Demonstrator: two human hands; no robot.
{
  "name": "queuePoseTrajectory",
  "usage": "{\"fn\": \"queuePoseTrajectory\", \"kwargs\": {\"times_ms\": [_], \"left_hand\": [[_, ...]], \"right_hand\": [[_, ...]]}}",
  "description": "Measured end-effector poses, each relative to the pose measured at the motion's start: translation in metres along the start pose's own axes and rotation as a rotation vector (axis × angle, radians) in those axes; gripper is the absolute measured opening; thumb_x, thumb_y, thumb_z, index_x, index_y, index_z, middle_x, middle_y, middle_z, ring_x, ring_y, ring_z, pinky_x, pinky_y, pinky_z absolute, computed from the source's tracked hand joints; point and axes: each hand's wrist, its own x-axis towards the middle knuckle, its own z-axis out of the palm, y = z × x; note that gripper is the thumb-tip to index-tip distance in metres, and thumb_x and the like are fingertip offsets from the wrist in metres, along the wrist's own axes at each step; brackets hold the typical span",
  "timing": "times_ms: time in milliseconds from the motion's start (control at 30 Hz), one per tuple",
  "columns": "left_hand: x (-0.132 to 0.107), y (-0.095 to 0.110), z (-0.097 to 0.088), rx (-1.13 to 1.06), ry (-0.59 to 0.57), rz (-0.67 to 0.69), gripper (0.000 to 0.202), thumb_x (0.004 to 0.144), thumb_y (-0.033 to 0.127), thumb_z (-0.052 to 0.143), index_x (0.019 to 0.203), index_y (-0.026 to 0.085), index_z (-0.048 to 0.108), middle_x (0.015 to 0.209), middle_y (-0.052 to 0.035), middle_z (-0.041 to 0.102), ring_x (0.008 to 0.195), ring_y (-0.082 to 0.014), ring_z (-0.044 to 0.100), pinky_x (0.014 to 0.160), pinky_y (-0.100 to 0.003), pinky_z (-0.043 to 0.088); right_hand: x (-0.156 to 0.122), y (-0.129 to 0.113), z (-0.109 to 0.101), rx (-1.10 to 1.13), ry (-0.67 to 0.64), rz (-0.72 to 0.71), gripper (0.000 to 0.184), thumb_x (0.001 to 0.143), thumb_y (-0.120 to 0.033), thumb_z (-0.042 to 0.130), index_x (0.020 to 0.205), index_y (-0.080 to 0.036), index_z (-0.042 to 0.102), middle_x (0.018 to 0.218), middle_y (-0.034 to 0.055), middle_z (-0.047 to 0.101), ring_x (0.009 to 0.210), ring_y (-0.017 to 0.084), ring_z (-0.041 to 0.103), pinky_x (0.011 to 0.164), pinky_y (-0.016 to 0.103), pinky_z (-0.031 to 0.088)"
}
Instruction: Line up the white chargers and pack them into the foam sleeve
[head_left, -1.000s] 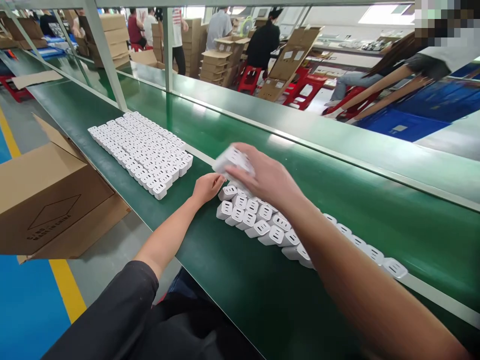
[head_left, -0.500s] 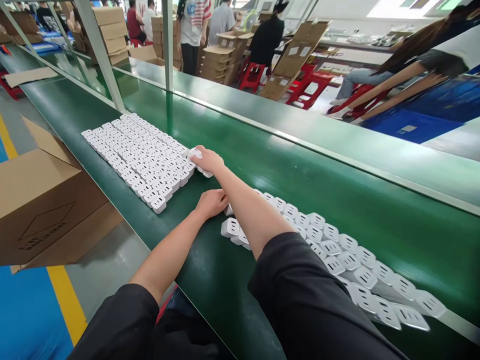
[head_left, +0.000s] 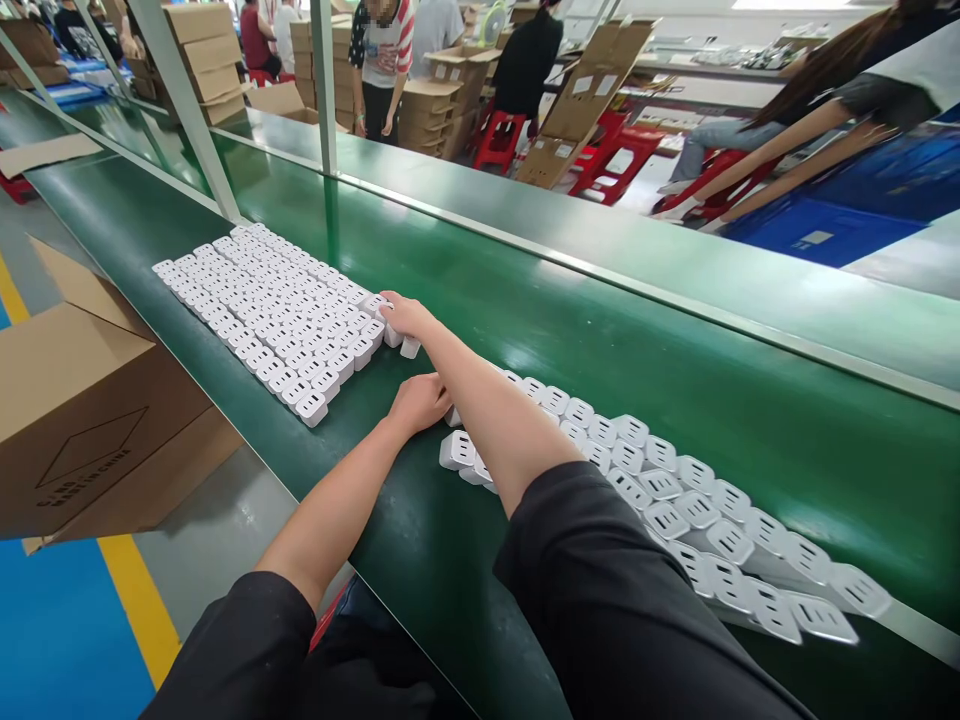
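Note:
White two-port charger blocks (head_left: pixel 262 300) stand packed in tight rows on the green belt, ports facing up. At the near right corner of that block, my right hand (head_left: pixel 405 314) has its fingers closed around a white charger (head_left: pixel 380 303); another charger (head_left: pixel 409 347) sits just under the hand. My left hand (head_left: pixel 420 403) is lower and nearer, fingers curled against a white charger (head_left: pixel 452 416) at the left end of a second, looser group (head_left: pixel 660 485). My right forearm crosses over this group and hides the left fingertips and part of the chargers.
An open cardboard box (head_left: pixel 90 420) stands on the floor beside the belt's left edge. A metal post (head_left: pixel 191 115) and a pale rail (head_left: pixel 525 262) run along the belt's far side. Beyond are people, cardboard stacks (head_left: pixel 206 60), red stools (head_left: pixel 501 142) and blue crates (head_left: pixel 832 225).
My right hand has shifted slightly left, bringing its charger against the packed block's corner. My left hand stays almost in place. The view has turned a little, and a person behind now leans forward.

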Motion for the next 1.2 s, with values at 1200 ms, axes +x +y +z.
{"fn": "queuePoseTrajectory", "kwargs": {"times_ms": [1200], "left_hand": [[-0.001, 0.000, -0.001, -0.107, 0.022, 0.074, 0.045, 0.103, 0.046, 0.032, 0.088, 0.023, 0.068, 0.091, -0.0001, 0.072, 0.082, -0.0165, 0.062, 0.066, -0.024, 0.039]], "right_hand": [[-0.034, 0.030, -0.040, 0.022, -0.309, 0.010, 0.070, 0.090, -0.045, 0.065, 0.152, -0.024, 0.039, 0.141, 0.0125, 0.058, 0.099, 0.023, 0.070, 0.062, 0.025, 0.059]]}}
